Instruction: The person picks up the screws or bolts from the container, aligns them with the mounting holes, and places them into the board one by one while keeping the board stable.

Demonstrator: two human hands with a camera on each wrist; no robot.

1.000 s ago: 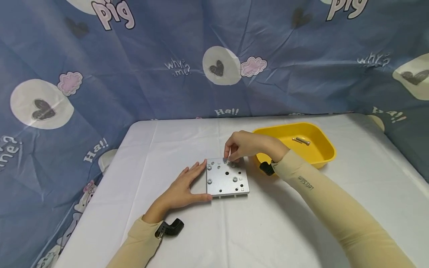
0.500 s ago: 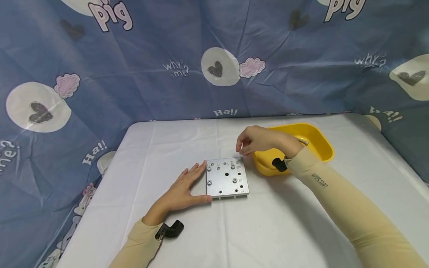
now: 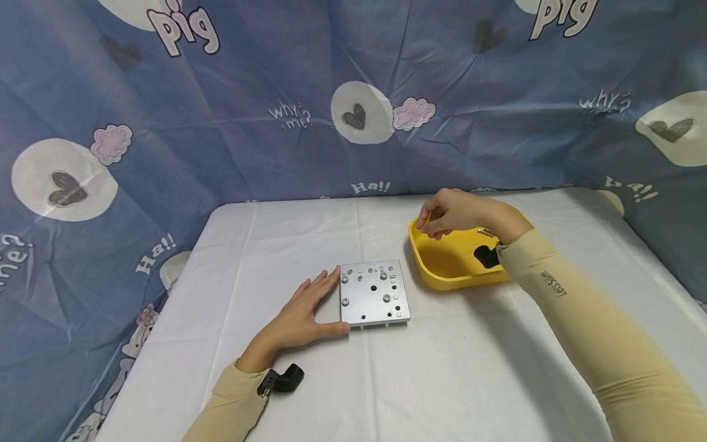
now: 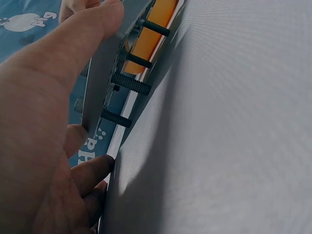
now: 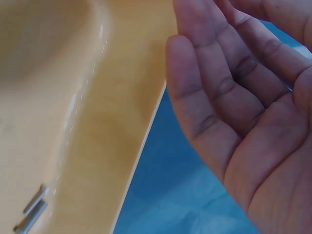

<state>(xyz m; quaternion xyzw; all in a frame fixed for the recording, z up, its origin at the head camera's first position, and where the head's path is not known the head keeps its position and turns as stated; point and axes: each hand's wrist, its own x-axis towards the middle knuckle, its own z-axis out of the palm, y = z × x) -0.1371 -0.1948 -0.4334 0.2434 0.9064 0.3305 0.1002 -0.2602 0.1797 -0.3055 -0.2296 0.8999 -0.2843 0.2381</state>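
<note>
A square silver metal plate (image 3: 361, 302) with holes and several socket-head screws (image 3: 387, 298) lies in the middle of the table. Below it, threaded screw shanks (image 4: 130, 84) stick out in the left wrist view. My left hand (image 3: 298, 319) rests at the plate's left side, fingers mostly straight, thumb touching the near edge and index finger at the far-left corner. Over the left part of a yellow tray (image 3: 442, 283) hovers my right hand (image 3: 458, 212), fingers loosely bent. No object shows in it, though the right wrist view cuts off some fingertips.
Loose screws (image 5: 31, 214) lie on the tray's floor, partly hidden by the right wrist in the head view. A white cloth (image 3: 309, 393) covers the table. Behind it hangs a blue printed curtain (image 3: 248, 153).
My right hand has left the plate's far edge and moved right and away, over the yellow tray. A screw head now shows where its fingers were. The left hand has stayed in place.
</note>
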